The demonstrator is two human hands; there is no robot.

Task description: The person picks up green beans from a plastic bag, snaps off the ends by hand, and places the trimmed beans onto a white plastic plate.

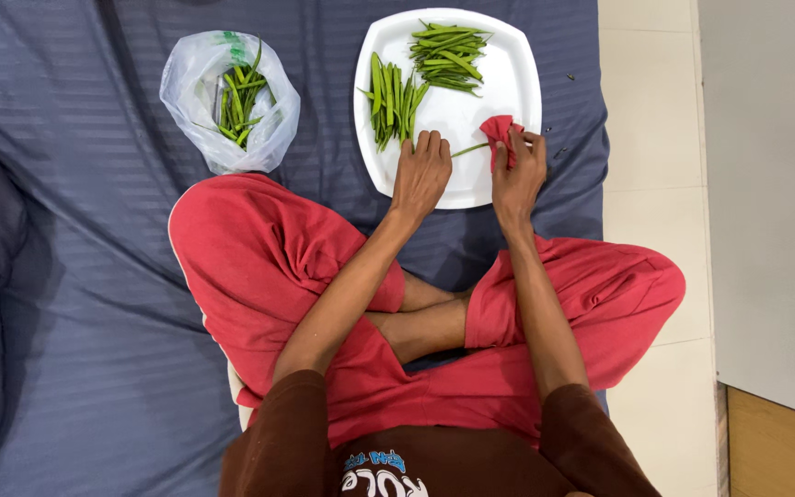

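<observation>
Scene: a person sits cross-legged on a blue sheet (94, 276), a white plate (517, 83) before the knees.
Left hand (421, 170): fingers curled down on the plate, pinning one green bean (471, 147) by its end.
Right hand (519, 166): pinching a folded red cloth (499, 129) around the bean's other end.
Handling: the bean looks light, thin and likely snappable; best held near the ends.
Arms: both forearms reach forward over red trousers.
Nearby: two bean piles (396, 97) on the plate; a plastic bag (190, 83) of beans to the left.
</observation>
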